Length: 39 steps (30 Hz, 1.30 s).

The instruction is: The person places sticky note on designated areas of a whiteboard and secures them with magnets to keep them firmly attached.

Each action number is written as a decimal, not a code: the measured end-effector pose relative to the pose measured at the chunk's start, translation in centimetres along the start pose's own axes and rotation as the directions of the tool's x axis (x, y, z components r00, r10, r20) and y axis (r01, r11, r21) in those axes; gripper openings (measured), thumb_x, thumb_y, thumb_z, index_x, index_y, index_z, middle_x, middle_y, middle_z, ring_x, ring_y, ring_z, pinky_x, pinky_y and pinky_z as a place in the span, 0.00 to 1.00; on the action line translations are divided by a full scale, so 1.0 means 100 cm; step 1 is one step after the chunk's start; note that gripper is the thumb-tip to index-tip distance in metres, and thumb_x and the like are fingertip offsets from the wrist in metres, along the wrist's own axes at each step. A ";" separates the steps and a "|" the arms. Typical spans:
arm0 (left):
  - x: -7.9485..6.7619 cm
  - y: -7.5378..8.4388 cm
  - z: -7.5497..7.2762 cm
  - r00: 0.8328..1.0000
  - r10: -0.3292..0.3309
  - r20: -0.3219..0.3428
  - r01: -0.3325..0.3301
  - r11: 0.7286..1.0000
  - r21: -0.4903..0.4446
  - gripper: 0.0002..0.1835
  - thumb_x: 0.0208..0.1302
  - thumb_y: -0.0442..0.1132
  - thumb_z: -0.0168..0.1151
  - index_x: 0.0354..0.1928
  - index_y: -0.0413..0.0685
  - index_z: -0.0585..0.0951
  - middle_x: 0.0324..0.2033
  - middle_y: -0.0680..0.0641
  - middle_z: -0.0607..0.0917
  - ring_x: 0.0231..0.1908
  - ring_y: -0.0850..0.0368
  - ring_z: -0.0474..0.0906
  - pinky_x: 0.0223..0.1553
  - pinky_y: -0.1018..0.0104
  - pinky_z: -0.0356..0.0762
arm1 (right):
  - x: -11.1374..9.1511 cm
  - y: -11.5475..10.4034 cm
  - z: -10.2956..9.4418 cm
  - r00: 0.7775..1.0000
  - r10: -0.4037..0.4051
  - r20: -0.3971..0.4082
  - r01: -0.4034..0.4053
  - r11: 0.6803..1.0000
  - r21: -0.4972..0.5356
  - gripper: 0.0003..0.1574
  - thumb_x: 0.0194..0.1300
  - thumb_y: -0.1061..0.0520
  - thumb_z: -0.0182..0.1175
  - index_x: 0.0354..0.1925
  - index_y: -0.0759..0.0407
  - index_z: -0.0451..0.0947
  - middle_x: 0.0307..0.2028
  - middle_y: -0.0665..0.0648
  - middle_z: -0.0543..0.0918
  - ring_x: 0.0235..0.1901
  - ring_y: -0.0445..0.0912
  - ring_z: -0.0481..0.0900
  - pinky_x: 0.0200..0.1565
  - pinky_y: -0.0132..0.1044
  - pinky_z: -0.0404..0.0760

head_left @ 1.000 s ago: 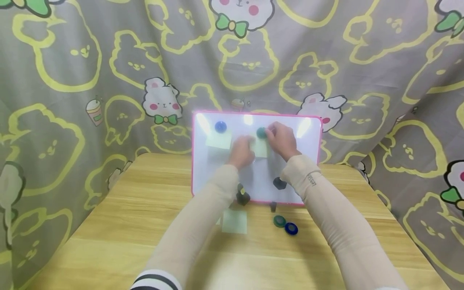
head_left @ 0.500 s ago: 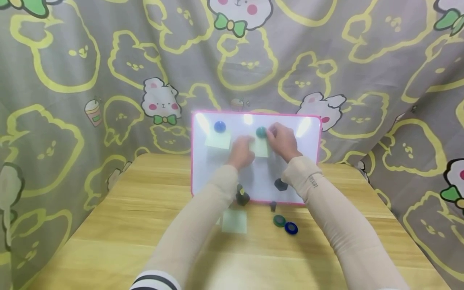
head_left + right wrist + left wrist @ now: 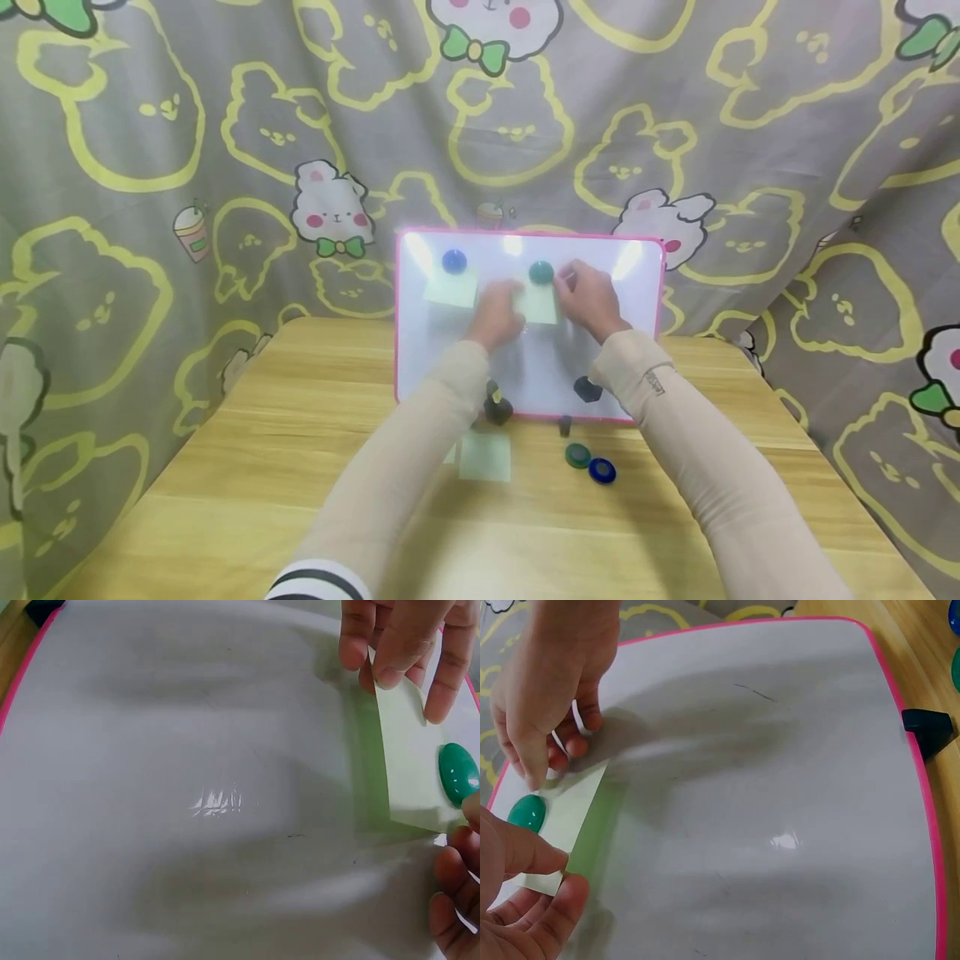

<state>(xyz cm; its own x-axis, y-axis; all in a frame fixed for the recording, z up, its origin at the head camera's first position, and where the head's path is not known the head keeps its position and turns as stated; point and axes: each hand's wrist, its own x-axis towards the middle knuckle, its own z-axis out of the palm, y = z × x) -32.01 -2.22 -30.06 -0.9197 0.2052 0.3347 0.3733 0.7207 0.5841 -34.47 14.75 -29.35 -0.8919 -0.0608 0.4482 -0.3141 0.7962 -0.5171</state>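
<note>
A pale yellow-green sticky note (image 3: pixel 542 305) hangs on the pink-framed whiteboard (image 3: pixel 442 358) under a round green magnet (image 3: pixel 541 272). My left hand (image 3: pixel 498 315) pinches the note's left edge between thumb and fingers, as the left wrist view shows. The note's free edge stands a little off the board. My right hand (image 3: pixel 592 300) is beside the magnet on the other side. Its thumb tip is right at the magnet's edge in the right wrist view, and its other fingers bend loosely. To the left, another note (image 3: pixel 450 292) is held up by a blue magnet (image 3: pixel 454 261).
On the wooden table (image 3: pixel 300 467), in front of the board, lie a loose sticky note (image 3: pixel 485 457), a green magnet (image 3: pixel 578 456) and a blue magnet (image 3: pixel 602 471). A small dark foot (image 3: pixel 928 733) sits on the board's lower edge. A patterned curtain (image 3: pixel 405 133) hangs behind.
My right hand has drawn slightly rightward from the green magnet, leaving more of the magnet visible. The left hand stays in place at the note.
</note>
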 end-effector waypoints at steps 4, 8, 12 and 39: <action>-0.002 0.000 -0.001 1.000 -0.003 0.007 0.003 1.000 -0.007 0.29 0.47 0.25 0.58 0.57 0.39 0.71 0.54 0.40 0.72 0.59 0.47 0.63 0.63 0.61 0.53 | -0.003 -0.001 -0.003 1.000 0.002 0.003 -0.002 1.000 0.008 0.13 0.63 0.50 0.50 0.38 0.57 0.72 0.32 0.56 0.78 0.31 0.50 0.75 0.35 0.43 0.77; -0.004 0.000 -0.004 1.000 0.009 0.024 -0.009 1.000 -0.013 0.28 0.50 0.28 0.58 0.57 0.37 0.70 0.54 0.39 0.72 0.59 0.46 0.62 0.63 0.60 0.54 | -0.005 0.003 -0.004 1.000 -0.003 0.005 0.003 1.000 0.016 0.13 0.63 0.50 0.50 0.39 0.57 0.72 0.31 0.56 0.77 0.31 0.49 0.75 0.35 0.43 0.77; -0.008 -0.002 -0.005 0.999 0.030 0.033 -0.029 0.999 -0.016 0.27 0.51 0.30 0.58 0.57 0.35 0.69 0.53 0.38 0.73 0.58 0.46 0.63 0.62 0.60 0.55 | -0.011 0.008 -0.006 1.000 -0.004 0.006 0.004 1.000 0.020 0.12 0.63 0.50 0.49 0.39 0.56 0.72 0.30 0.55 0.77 0.30 0.48 0.75 0.34 0.42 0.76; -0.043 -0.019 -0.013 0.998 0.023 0.052 -0.017 0.995 -0.103 0.26 0.58 0.37 0.59 0.59 0.43 0.68 0.54 0.43 0.71 0.36 0.54 0.74 0.41 0.61 0.75 | -0.063 0.035 -0.017 0.999 -0.030 0.040 0.032 0.998 -0.054 0.18 0.64 0.47 0.50 0.41 0.59 0.73 0.29 0.56 0.78 0.27 0.48 0.74 0.31 0.42 0.77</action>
<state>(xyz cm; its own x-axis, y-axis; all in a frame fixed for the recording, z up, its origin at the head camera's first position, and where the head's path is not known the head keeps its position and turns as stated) -28.62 -5.31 -31.61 -0.9161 0.2558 0.3088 0.3997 0.6448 0.6515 -29.41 18.93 -32.73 -0.8944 -0.1084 0.4340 -0.3243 0.8255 -0.4620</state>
